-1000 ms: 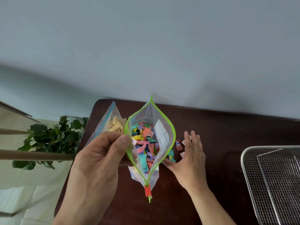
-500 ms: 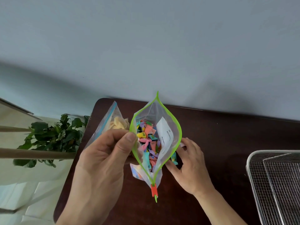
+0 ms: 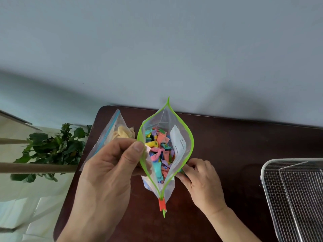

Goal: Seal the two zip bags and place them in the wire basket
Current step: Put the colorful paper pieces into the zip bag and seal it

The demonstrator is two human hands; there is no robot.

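A clear zip bag with a green rim (image 3: 181, 137) stands wide open, full of small coloured sweets, with a red slider (image 3: 162, 204) at its near end. My left hand (image 3: 111, 170) pinches the bag's left rim between thumb and fingers. My right hand (image 3: 201, 180) rests on the table against the bag's right side, fingers curled on small packets there. A second bag with a blue zip (image 3: 111, 135), holding pale yellow pieces, lies behind my left hand. The wire basket (image 3: 272, 198) sits at the right edge.
The dark brown table (image 3: 236, 137) stands against a grey wall. A wire rack (image 3: 305, 198) lies inside the basket. A green potted plant (image 3: 52, 149) stands off the table's left edge, below table level.
My right hand went from flat and open beside the bag to curled against its right side over the loose packets. The open bag has shifted slightly right and away.
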